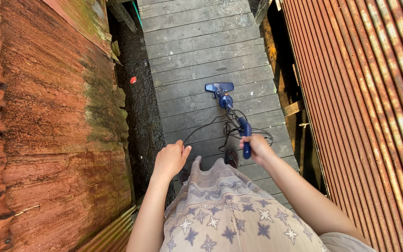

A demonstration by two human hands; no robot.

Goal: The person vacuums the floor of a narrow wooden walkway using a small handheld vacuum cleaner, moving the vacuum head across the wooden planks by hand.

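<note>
My right hand [256,147] has its fingers [246,143] wrapped around the handle of a blue stick vacuum [232,109], whose head rests further ahead on the grey plank walkway [201,51]. My left hand [170,159] is curled closed on the black power cord [206,125], which loops over the planks beside my shoes. Rusty corrugated sheets [364,93] flank the walkway on the right, a weathered red wall [47,116] on the left.
</note>
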